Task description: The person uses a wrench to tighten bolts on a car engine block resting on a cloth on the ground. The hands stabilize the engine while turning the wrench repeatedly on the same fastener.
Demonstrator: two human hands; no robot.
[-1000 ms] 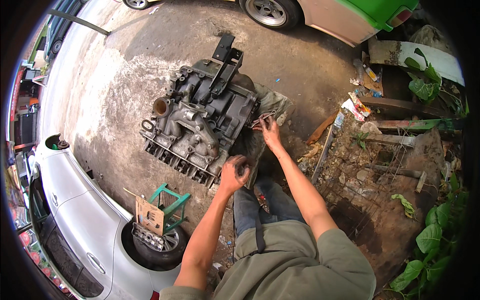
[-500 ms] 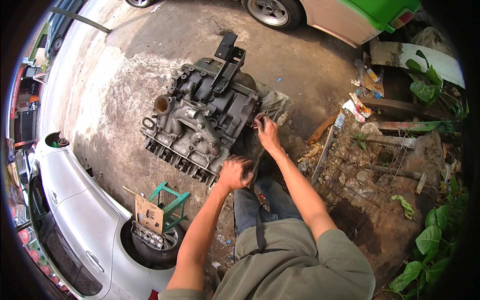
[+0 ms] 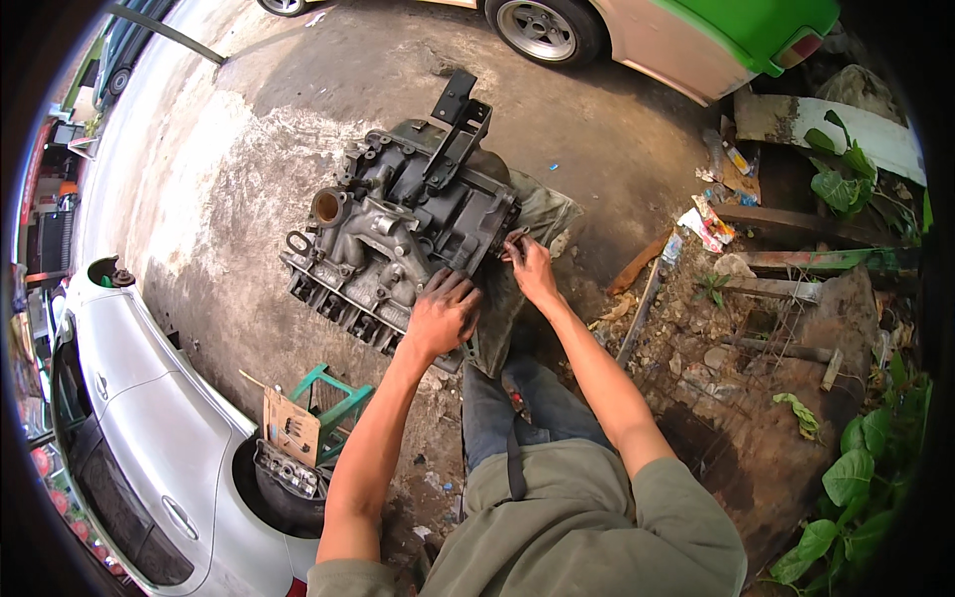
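Observation:
A grey metal engine block (image 3: 438, 214) lies on its side on the ground before me, with a cast manifold (image 3: 373, 239) on its near-left face and a black bracket (image 3: 458, 134) standing at its far end. My left hand (image 3: 445, 313) rests on the near corner of the engine beside the manifold, fingers laid over it and slightly apart. At the engine's right end, my right hand (image 3: 532, 269) is closed in a pinch against the edge. Whatever sits between those fingertips is too small to make out. Both hands have dark, greasy fingers.
A greyish cloth (image 3: 547, 206) lies under the engine's right side. To the left stand a silver car (image 3: 169, 398), a green stool (image 3: 343, 403) and a metal engine part (image 3: 288, 468). Scrap wood (image 3: 796, 224) and litter lie right; a green and cream vehicle (image 3: 686, 50) is parked beyond.
My left hand has moved up and left from the engine's near edge onto its corner beside the manifold, its fingers unfolding. My right hand stays at the right end.

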